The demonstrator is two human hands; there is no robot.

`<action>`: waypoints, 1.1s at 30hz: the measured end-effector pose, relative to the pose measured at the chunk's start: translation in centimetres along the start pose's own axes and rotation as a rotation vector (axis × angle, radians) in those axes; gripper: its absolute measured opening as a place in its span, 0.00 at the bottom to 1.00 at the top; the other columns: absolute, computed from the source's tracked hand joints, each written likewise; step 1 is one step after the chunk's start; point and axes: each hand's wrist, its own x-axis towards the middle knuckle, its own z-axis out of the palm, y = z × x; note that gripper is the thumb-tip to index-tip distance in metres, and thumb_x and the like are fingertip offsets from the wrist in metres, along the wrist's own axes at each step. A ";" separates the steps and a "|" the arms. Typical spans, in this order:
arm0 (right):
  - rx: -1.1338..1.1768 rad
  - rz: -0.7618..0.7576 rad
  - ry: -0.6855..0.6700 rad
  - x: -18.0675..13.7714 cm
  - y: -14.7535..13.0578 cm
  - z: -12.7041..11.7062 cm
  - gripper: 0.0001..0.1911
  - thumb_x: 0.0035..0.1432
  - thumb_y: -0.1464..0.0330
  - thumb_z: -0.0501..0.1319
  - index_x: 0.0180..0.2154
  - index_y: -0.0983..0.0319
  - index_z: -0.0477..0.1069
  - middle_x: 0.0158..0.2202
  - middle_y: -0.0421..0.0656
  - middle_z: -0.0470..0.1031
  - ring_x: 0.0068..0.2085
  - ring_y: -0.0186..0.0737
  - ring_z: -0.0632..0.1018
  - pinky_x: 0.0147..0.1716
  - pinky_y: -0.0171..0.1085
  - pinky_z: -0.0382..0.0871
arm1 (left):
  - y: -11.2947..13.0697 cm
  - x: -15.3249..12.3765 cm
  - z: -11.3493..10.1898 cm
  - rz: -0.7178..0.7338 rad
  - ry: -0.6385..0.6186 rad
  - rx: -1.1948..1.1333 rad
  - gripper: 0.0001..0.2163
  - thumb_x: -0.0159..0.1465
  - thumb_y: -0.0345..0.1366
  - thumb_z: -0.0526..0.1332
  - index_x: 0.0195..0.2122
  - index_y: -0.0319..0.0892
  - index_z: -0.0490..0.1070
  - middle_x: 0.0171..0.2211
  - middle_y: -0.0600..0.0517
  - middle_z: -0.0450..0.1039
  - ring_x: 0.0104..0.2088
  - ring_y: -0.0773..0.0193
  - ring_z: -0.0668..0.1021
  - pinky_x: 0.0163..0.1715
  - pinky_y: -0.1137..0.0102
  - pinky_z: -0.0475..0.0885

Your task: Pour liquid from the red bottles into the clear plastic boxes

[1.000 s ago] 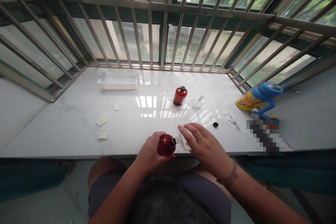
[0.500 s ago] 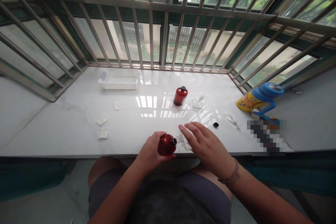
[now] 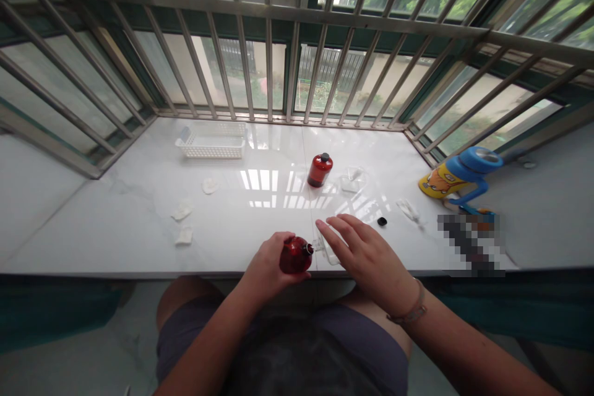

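Hardly anything has moved since a second ago: the scene sits a touch farther right in view, while both hands and the bottles between them keep nearly the same pose. Nearest are the person's dark shorts (image 3: 185, 337), just below the edge of the white counter (image 3: 139, 235). At that edge the left hand (image 3: 266, 265) is wrapped around a red bottle (image 3: 293, 258), whose dark open neck points right. The right hand (image 3: 369, 260), with a bracelet (image 3: 415, 311) at its wrist, has its fingers stretched out over a clear bottle (image 3: 330, 252); its thumb is hidden, so I cannot tell how firmly it grips. The clear bottle's neck is at the red one's mouth, touching or just beside it. Beyond the right hand lies a small black cap (image 3: 382, 221), with a crumpled white piece (image 3: 408, 211) farther right. Three white scraps (image 3: 184, 236) lie to the left. Farther back, a second red bottle (image 3: 320, 172) stands upright under a black cap, near a clear item (image 3: 352, 180) too faint to identify. A blue and yellow flask (image 3: 440, 179) is at right; a white basket (image 3: 211, 148) sits before the metal window bars (image 3: 278, 11).
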 end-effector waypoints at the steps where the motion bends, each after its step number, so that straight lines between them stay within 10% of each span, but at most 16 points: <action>1: -0.003 0.000 -0.001 0.0 0.0 0.0 0.30 0.72 0.77 0.56 0.72 0.67 0.62 0.61 0.57 0.75 0.63 0.56 0.72 0.60 0.55 0.76 | 0.0 0.0 0.0 -0.003 0.001 0.000 0.39 0.52 0.42 0.83 0.61 0.51 0.65 0.57 0.48 0.76 0.56 0.49 0.80 0.58 0.53 0.76; 33: -0.076 -0.070 0.017 1.0 0.3 -1.1 0.27 0.72 0.78 0.55 0.70 0.67 0.65 0.61 0.56 0.76 0.62 0.56 0.73 0.54 0.52 0.76 | 0.2 0.1 -0.2 -0.036 -0.006 -0.031 0.39 0.51 0.43 0.83 0.60 0.51 0.66 0.58 0.48 0.76 0.57 0.48 0.80 0.59 0.52 0.77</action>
